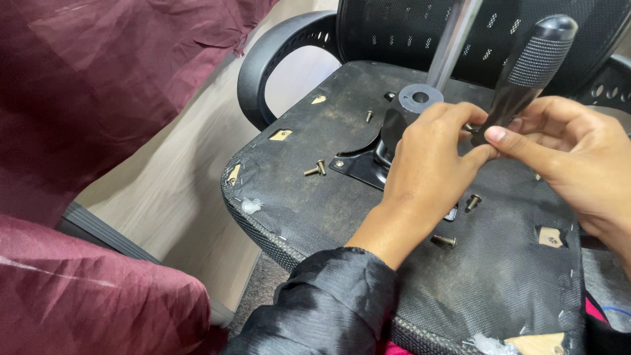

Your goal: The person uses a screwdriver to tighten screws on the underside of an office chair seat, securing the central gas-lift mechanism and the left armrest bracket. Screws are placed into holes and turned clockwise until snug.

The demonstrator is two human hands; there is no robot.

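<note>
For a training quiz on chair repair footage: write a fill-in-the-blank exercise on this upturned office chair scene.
1. Both hands, left hand and right hand, meet at the tip of a black tool with a textured ____.
2. Loose brass-coloured ____ lie on the black fabric seat underside.
3. The black metal mounting plate sits on the seat's ____.

Missing words: handle; screws; underside

pale wood floor (190, 177), maroon cloth (98, 79)
</note>
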